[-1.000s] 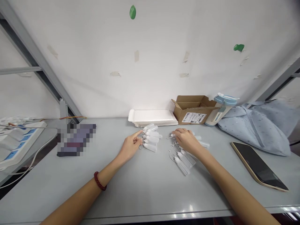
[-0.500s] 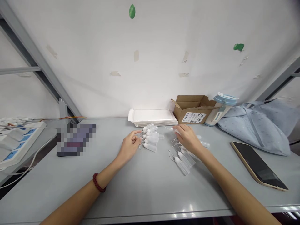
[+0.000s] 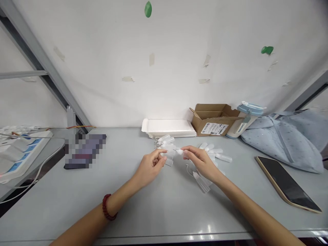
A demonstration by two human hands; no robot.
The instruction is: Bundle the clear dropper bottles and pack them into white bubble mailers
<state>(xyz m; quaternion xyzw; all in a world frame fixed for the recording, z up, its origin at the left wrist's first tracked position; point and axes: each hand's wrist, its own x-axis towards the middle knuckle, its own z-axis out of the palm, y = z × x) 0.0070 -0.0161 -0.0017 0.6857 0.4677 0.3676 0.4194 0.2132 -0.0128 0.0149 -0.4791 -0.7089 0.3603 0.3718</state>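
Observation:
Two groups of small clear plastic bottles with white tips lie on the grey table [image 3: 159, 208]: a row [image 3: 166, 145] in the middle and a looser pile [image 3: 216, 153] to its right. My right hand [image 3: 200, 160] pinches one small bottle [image 3: 180, 151] by its white tip end, held just above the table. My left hand [image 3: 150, 167] is beside it, fingers curled with the fingertips close to that bottle's thin tip; a red bead bracelet [image 3: 107, 207] is on that wrist. Another bottle [image 3: 201, 181] lies under my right wrist.
A stack of white flat trays [image 3: 170, 127] and an open cardboard box [image 3: 214, 119] stand at the wall. A blue-lidded cup [image 3: 243, 119] and blue cloth bag [image 3: 287, 140] are at the right, a tablet [image 3: 287, 184] near the right edge, a power strip [image 3: 17, 153] at left.
My right hand left the right pile with one small bottle and brought it to the middle. My left hand drew back from the row and came up to meet it.

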